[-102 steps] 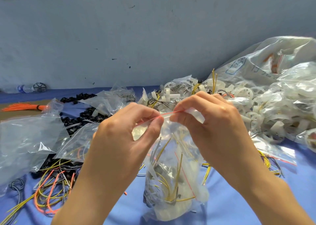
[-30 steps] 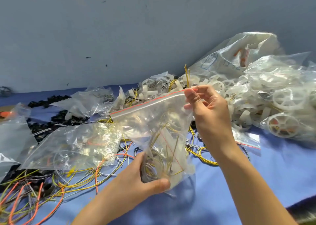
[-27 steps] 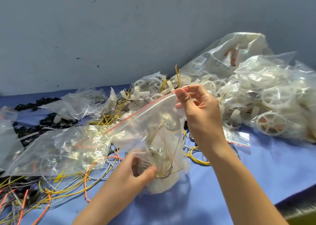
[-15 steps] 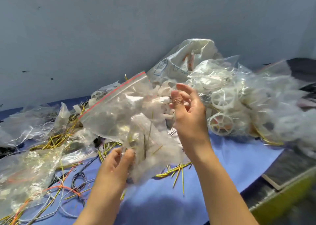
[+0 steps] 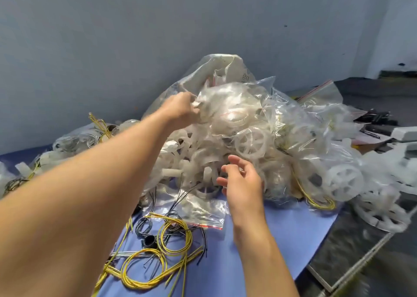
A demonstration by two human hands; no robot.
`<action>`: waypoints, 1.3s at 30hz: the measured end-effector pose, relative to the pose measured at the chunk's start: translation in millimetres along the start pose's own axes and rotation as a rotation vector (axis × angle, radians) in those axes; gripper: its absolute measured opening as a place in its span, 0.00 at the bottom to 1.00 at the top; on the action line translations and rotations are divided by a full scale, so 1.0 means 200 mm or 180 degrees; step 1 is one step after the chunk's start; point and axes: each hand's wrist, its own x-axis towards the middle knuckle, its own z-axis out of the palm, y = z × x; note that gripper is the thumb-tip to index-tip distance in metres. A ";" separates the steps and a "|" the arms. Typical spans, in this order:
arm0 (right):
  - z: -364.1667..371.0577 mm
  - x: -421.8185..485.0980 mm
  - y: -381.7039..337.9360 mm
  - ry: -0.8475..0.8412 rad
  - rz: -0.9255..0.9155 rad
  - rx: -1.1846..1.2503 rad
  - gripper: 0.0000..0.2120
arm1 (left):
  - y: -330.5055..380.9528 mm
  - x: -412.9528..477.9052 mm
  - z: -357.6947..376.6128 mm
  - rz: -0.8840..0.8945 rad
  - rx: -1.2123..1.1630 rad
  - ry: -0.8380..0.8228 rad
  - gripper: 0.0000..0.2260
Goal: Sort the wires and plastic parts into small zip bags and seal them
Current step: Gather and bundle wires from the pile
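Nearest, loose yellow wires [image 5: 158,253] are coiled on the blue table cover [image 5: 282,240], with a short black tube [image 5: 149,240] among them. Just beyond, a flat zip bag [image 5: 203,213] is laid with its red seal strip nearest. The right hand [image 5: 243,181] is held above it, fingers apart and relaxed, nothing gripped, probably freed for the next pick. Farther, the left hand [image 5: 180,109] is stretched over the heap of bagged white plastic wheels [image 5: 249,143], fingers curled on a filled zip bag [image 5: 228,113], seemingly to set it on top; its seal is lost in blur. A large sack [image 5: 225,71] is half hidden behind the heap.
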 end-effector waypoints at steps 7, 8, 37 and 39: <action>0.19 -0.10 0.01 -0.0460 0.0040 0.0043 0.10 | -0.31 -0.42 -0.01 0.0605 -0.0272 0.0498 0.12; 0.23 -0.14 0.02 -0.0562 0.0022 -0.0008 0.10 | -0.38 -0.52 -0.06 0.0725 -0.0183 0.0563 0.12; 1.22 -1.27 0.67 -0.2713 -0.1178 -0.2995 0.14 | -1.88 -2.22 -0.99 -0.2902 0.0266 0.0578 0.12; 1.22 -1.27 0.66 -0.2652 -0.1001 -0.2617 0.13 | -1.87 -2.22 -0.99 -0.2854 0.0142 0.0741 0.14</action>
